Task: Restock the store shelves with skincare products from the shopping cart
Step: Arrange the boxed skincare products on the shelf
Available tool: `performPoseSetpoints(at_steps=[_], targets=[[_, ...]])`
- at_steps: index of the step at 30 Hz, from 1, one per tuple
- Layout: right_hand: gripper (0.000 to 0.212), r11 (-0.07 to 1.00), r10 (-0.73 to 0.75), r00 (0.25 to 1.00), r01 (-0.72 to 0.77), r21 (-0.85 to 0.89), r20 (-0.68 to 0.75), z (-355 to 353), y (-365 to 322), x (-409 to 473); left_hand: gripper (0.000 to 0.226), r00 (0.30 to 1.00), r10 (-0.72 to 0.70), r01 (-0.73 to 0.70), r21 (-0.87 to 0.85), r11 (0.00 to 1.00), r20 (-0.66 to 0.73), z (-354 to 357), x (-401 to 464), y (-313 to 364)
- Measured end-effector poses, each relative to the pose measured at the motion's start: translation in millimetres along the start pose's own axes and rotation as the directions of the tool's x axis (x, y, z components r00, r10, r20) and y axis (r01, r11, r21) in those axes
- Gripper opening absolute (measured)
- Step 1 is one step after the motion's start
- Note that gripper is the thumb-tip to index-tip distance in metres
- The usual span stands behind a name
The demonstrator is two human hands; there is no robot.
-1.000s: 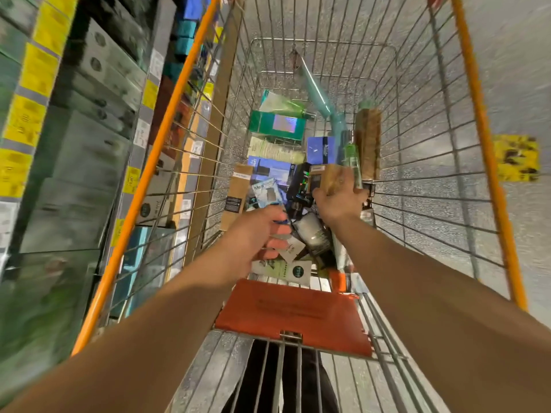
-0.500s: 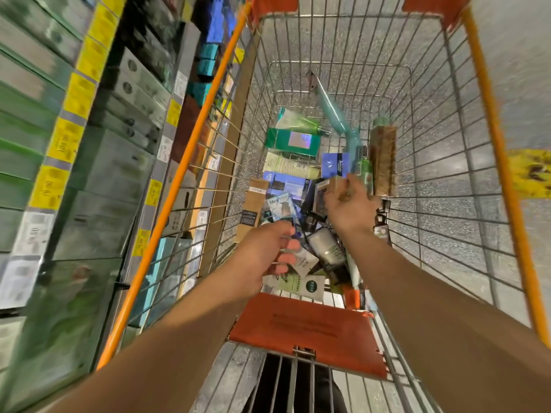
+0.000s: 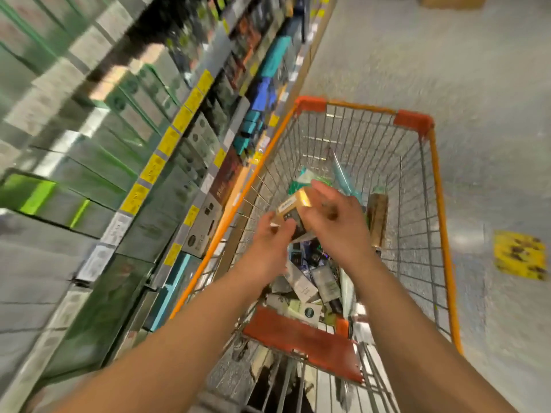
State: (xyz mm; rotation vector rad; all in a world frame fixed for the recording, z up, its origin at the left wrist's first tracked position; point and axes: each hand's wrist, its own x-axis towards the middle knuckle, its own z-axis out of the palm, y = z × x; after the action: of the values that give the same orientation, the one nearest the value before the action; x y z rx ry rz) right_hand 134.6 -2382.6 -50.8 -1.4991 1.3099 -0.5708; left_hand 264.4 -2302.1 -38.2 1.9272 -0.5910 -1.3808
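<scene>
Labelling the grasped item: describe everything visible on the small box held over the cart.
The small box is a tan carton, seemingly cardboard, with a dark front panel and a pale label strip near its lit top end. It is tilted, held above the products in the cart. The right hand grips its upper end; the left hand holds its lower end. Print is blurred.

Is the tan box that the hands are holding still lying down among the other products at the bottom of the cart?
No: the tan box is raised above the cart's pile, held between the left hand and right hand.
</scene>
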Motion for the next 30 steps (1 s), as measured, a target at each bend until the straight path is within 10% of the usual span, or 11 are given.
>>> performPoseSetpoints(at_steps=[12, 30], targets=[[0.054, 0.957, -0.264, 0.931, 0.221, 0.189, 0.25, 5, -182, -62, 0.104, 0.838, 0.532, -0.531, 0.038, 0.846, -0.123, -96, -120, 27], [0.058, 0.827, -0.55, 0.595, 0.483, 0.287, 0.585, 224, -368, -226, 0.074, 0.33, 0.586, -0.699, 0.226, 0.679, -0.74, -327, -298, -35]])
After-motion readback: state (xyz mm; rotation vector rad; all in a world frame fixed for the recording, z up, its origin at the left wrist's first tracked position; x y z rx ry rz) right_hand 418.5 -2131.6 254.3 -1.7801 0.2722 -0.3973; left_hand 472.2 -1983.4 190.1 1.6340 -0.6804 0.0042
